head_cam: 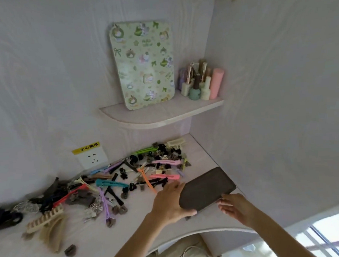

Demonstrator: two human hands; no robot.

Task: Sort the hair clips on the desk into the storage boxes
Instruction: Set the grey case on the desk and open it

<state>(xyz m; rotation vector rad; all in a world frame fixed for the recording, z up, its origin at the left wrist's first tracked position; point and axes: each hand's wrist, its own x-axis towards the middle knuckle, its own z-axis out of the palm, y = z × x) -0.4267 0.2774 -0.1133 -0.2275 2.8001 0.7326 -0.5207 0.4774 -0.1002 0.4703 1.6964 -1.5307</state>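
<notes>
Hair clips (128, 180) heaped loose across the worktop (198, 152) from the left edge to the back corner: duckbill clips in many colours, small claws, a beige claw clip (45, 225) nearest the front. Nothing visibly sorted yet; whole pile left to do. No open storage box in sight. Just right of the pile, a flat dark case (206, 187), possibly a box lid, lifted at a tilt. Left hand (169, 203) gripping its near-left end, thumb curled beneath. Right hand (237, 207) touching its near-right corner, fingers nearly straight, slightly apart. Beyond: shelf (160, 115), patterned board (143, 64), bottles (201, 80), wall socket (92, 158).

Soft daylight, wide-angle edge distortion
</notes>
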